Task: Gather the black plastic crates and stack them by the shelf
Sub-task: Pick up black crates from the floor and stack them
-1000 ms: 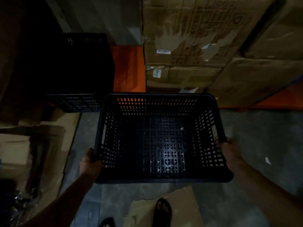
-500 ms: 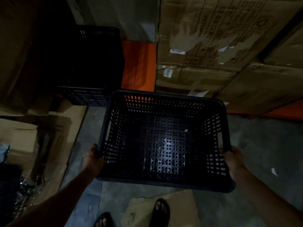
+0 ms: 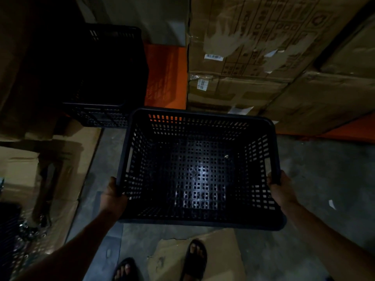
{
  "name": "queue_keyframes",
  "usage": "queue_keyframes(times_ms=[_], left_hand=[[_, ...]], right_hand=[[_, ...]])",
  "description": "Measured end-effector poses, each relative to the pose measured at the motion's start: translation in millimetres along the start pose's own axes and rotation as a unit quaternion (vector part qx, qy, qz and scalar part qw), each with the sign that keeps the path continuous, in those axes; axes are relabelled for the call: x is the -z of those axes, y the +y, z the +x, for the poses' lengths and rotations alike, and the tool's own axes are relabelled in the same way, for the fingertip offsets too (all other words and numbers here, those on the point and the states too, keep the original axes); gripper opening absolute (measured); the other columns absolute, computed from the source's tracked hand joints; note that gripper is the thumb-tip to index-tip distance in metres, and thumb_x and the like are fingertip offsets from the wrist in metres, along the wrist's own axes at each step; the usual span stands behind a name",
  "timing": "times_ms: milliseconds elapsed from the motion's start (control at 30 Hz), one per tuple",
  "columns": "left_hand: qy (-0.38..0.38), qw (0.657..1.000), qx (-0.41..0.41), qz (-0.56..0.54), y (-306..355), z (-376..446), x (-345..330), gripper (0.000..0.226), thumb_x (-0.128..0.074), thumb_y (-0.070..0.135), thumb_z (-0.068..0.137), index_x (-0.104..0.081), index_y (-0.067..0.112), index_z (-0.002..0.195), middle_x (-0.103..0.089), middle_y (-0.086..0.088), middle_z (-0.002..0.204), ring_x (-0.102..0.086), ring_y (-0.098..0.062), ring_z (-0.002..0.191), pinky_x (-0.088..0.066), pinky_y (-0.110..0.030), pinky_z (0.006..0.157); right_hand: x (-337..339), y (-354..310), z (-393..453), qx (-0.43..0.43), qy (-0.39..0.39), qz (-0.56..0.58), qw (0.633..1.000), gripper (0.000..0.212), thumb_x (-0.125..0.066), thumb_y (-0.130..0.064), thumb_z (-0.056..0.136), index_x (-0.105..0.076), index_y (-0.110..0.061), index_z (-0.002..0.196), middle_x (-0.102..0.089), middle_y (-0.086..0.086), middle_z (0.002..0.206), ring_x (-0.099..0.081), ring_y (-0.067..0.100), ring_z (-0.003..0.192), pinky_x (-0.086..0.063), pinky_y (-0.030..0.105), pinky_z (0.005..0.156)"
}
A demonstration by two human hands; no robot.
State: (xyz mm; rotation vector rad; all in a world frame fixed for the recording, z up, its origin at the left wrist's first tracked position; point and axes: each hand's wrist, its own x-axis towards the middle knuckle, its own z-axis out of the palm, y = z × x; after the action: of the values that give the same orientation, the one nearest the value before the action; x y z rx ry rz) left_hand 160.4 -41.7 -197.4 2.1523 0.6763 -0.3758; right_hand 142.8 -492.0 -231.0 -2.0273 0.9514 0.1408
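Note:
I hold an empty black perforated plastic crate [image 3: 199,173] in the air above the concrete floor, open side up. My left hand [image 3: 113,196] grips its left rim near the front corner. My right hand [image 3: 281,190] grips the right rim by the handle slot. A second black crate [image 3: 105,74] stands in the dark at the upper left, ahead and left of the held one, beside the orange shelf beam [image 3: 165,76]. Its inside is too dark to make out.
Large cardboard boxes [image 3: 263,47] are stacked at the upper right, above an orange beam [image 3: 349,128]. Flattened cardboard [image 3: 50,165] lies along the left. A cardboard sheet [image 3: 203,258] lies under my sandalled feet. A dark object [image 3: 8,226] sits at the far left edge.
The held crate has moved forward and slightly left, closer to the crate by the shelf. Both hands keep the same grip on its rim.

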Motion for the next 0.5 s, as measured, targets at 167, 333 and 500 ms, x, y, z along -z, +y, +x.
queue_keyframes(times_ms=[167,333,500], left_hand=[[0.026,0.999,-0.026,0.027,-18,-18,-15,0.049,-0.063,-0.017,0.073,-0.047,-0.003,0.117,-0.057,-0.012,0.094,-0.061,-0.041,0.092,-0.041,-0.034,0.068],[-0.02,0.999,-0.016,0.028,-21,2,-15,0.059,-0.07,-0.008,0.075,-0.05,0.002,0.131,-0.066,-0.021,0.116,-0.063,-0.038,0.109,-0.052,-0.044,0.087],[0.028,0.998,-0.011,0.06,-19,0,-23,0.056,-0.073,0.001,0.074,-0.057,0.006,0.128,-0.068,-0.022,0.113,-0.064,-0.039,0.104,-0.05,-0.042,0.08]], right_hand=[[6,1,5,0.029,0.029,-0.075,0.996,0.011,-0.048,-0.005,0.094,-0.052,-0.002,0.103,-0.057,0.018,0.086,-0.056,0.028,0.074,-0.048,0.036,0.065],[11,7,13,0.028,0.0,-0.073,0.997,0.005,-0.049,-0.005,0.093,-0.051,-0.006,0.098,-0.057,0.014,0.088,-0.057,0.028,0.082,-0.046,0.035,0.069],[13,12,13,-0.015,-0.018,-0.088,0.996,0.019,-0.052,-0.009,0.093,-0.049,-0.003,0.111,-0.055,0.013,0.096,-0.057,0.03,0.088,-0.044,0.033,0.071]])
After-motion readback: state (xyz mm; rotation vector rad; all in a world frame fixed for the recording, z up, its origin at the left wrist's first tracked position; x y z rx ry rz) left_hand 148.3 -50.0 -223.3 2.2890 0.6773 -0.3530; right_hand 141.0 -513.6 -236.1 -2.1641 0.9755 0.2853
